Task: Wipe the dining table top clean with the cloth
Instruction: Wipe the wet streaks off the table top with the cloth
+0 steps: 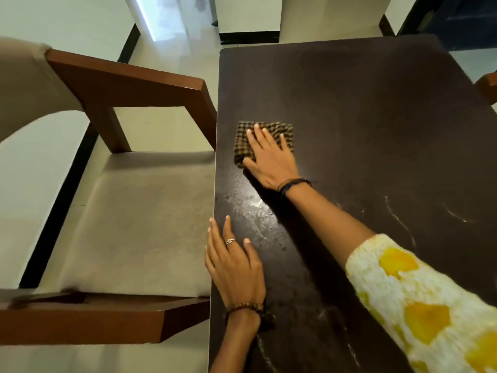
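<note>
Cloth (pixel 265 141), checked, lies flat near tabletop (pixel 376 117) left edge; right hand (pixel 270 160) presses it, fingers spread wide. Left hand (pixel 235 265) rests flat nearer, fingers extended, holding nothing.

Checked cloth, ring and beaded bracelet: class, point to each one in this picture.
checked cloth (pixel 243 138): head view, its bare left part.
ring (pixel 230 241): head view, its ornament, on a left-hand finger.
beaded bracelet (pixel 243 307): head view, beads across the left wrist.
</note>
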The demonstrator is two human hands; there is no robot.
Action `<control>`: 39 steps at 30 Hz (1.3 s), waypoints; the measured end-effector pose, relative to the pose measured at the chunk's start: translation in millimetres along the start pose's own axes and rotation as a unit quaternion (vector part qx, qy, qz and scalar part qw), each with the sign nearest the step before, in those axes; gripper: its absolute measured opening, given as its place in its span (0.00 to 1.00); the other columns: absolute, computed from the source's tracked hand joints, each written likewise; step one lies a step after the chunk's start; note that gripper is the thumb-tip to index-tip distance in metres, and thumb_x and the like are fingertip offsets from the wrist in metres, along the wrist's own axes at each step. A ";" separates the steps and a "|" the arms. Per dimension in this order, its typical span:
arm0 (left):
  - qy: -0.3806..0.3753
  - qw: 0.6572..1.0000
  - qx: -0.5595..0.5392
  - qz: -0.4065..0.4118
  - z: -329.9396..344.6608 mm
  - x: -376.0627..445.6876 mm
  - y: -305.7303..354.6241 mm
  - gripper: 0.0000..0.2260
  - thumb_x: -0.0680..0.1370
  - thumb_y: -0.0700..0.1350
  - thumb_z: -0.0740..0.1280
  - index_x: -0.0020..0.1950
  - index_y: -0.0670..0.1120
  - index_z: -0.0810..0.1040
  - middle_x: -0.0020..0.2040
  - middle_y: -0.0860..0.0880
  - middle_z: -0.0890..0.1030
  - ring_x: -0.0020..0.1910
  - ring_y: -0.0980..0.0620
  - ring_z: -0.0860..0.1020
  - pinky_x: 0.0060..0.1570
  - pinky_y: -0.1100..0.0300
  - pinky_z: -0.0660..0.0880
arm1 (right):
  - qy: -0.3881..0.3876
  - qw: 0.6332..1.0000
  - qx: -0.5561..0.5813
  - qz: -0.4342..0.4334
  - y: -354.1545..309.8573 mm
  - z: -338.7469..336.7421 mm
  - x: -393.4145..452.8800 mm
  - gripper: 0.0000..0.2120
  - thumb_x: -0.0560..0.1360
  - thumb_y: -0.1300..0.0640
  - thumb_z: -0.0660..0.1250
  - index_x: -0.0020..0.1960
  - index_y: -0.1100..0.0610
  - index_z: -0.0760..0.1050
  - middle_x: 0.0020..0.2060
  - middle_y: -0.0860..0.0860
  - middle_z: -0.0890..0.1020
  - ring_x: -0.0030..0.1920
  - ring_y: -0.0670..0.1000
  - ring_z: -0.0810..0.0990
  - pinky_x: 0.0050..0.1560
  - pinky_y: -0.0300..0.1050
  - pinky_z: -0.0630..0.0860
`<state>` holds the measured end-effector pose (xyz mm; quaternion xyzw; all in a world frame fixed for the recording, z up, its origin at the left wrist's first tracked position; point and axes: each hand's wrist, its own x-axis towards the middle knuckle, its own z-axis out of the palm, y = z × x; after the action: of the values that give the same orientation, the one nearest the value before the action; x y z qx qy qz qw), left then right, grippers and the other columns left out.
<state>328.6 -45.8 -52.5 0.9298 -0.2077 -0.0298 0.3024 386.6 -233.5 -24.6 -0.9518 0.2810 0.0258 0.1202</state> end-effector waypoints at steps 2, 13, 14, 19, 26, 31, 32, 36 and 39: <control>0.002 1.000 -0.017 -0.010 -1.1 0.3 -1.8 0.23 0.76 0.47 0.55 0.71 0.46 0.63 0.73 0.44 0.61 0.71 0.45 0.60 0.67 0.50 0.56 | -0.006 1.000 -0.004 0.009 -13.7 2.2 11.0 0.29 0.81 0.46 0.49 0.77 0.54 0.45 0.77 0.52 0.46 0.77 0.53 0.45 0.74 0.58 0.42; 0.073 0.950 -0.303 -0.037 -18.2 0.6 -0.1 0.27 0.76 0.59 0.49 0.71 0.46 0.62 0.71 0.48 0.66 0.69 0.55 0.63 0.65 0.67 0.61 | -0.042 0.985 -0.019 -0.165 -58.9 19.2 -64.3 0.29 0.80 0.44 0.48 0.77 0.51 0.43 0.77 0.49 0.44 0.77 0.52 0.43 0.74 0.57 0.39; 0.068 0.950 -0.301 -0.044 -19.2 0.5 -0.8 0.27 0.77 0.59 0.50 0.72 0.46 0.61 0.72 0.47 0.65 0.70 0.54 0.62 0.65 0.68 0.59 | -0.045 0.983 -0.021 -0.175 -57.6 20.9 -72.9 0.29 0.80 0.44 0.48 0.77 0.51 0.43 0.77 0.49 0.44 0.77 0.51 0.43 0.74 0.57 0.38; -0.006 0.959 -0.277 -0.052 -28.9 -4.3 -10.8 0.26 0.79 0.56 0.50 0.74 0.47 0.54 0.75 0.48 0.56 0.73 0.55 0.53 0.67 0.68 0.51 | -0.058 0.978 -0.033 -0.199 -39.8 18.5 -119.5 0.29 0.80 0.44 0.48 0.77 0.50 0.41 0.77 0.48 0.43 0.77 0.51 0.42 0.74 0.56 0.38; -0.044 0.992 -0.105 0.054 -26.4 -35.4 -22.4 0.29 0.77 0.60 0.44 0.74 0.47 0.53 0.74 0.48 0.58 0.72 0.57 0.50 0.70 0.63 0.43 | -0.061 0.981 -0.019 -0.184 -23.2 24.7 -166.6 0.35 0.71 0.39 0.33 0.76 0.48 0.42 0.77 0.47 0.44 0.77 0.50 0.42 0.72 0.54 0.35; -0.052 0.995 -0.022 0.082 -20.6 -30.5 -19.3 0.31 0.76 0.61 0.41 0.74 0.45 0.46 0.75 0.48 0.52 0.73 0.57 0.47 0.71 0.60 0.39 | -0.042 0.990 -0.019 -0.135 -34.7 22.3 -124.3 0.29 0.80 0.45 0.49 0.77 0.50 0.43 0.77 0.48 0.45 0.77 0.51 0.43 0.74 0.57 0.39; -0.053 0.995 -0.008 0.085 -19.4 -30.7 -19.8 0.32 0.76 0.61 0.41 0.74 0.45 0.46 0.75 0.48 0.52 0.73 0.57 0.46 0.71 0.60 0.39 | -0.041 0.991 -0.016 -0.127 -37.7 20.6 -115.6 0.29 0.80 0.45 0.49 0.77 0.50 0.43 0.77 0.48 0.45 0.77 0.51 0.43 0.74 0.58 0.40; -0.055 0.993 0.036 0.101 -18.5 -31.4 -21.8 0.34 0.75 0.63 0.41 0.75 0.43 0.47 0.75 0.47 0.52 0.74 0.54 0.48 0.71 0.58 0.38 | -0.045 0.991 -0.002 -0.128 -22.3 14.3 -110.2 0.29 0.80 0.45 0.50 0.77 0.50 0.44 0.77 0.48 0.46 0.77 0.49 0.44 0.74 0.57 0.41; -0.059 0.991 0.047 0.111 -19.0 -31.3 -22.0 0.35 0.75 0.63 0.43 0.75 0.43 0.48 0.75 0.46 0.53 0.74 0.53 0.48 0.71 0.55 0.38 | -0.027 0.997 0.001 -0.067 25.6 3.7 -124.2 0.30 0.80 0.47 0.52 0.77 0.50 0.44 0.77 0.47 0.46 0.77 0.49 0.45 0.74 0.56 0.41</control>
<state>311.6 -6.6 -51.9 0.9108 -0.3285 -0.0409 0.2469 268.4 -187.7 -19.3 -0.9673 0.2131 0.0433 0.1304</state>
